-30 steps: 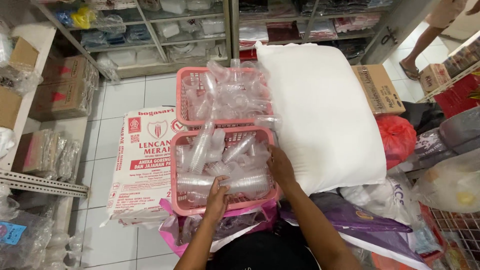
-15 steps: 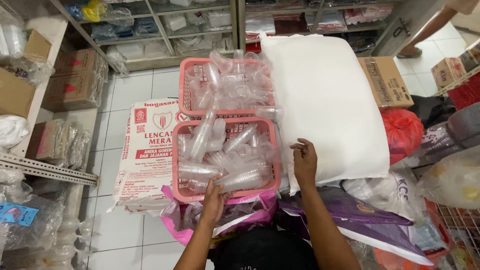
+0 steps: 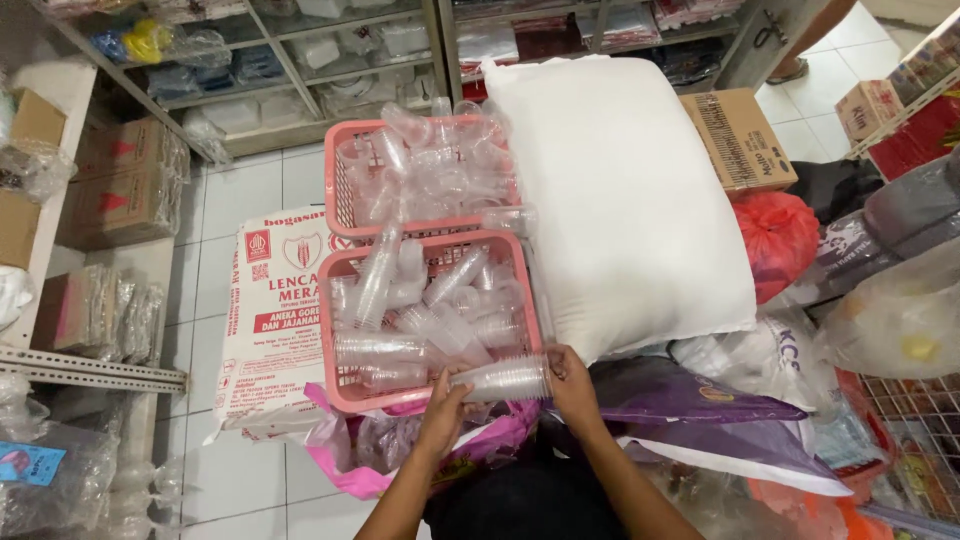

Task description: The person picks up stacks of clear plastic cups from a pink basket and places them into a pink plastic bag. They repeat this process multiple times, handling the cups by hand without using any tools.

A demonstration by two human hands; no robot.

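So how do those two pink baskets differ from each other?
The near basket sits right at the hands, left hand and right hand, which hold a stack of clear cups over its rim; the far basket is untouched. The far basket is heaped above its rim; the near basket is less full. Both are pink, slotted, and hold clear plastic cups.

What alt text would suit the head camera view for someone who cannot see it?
Two hands, left and right, hold a stack of clear plastic cups sideways over a pink basket full of similar cups. A second pink basket sits behind, a big white pillow beside them.
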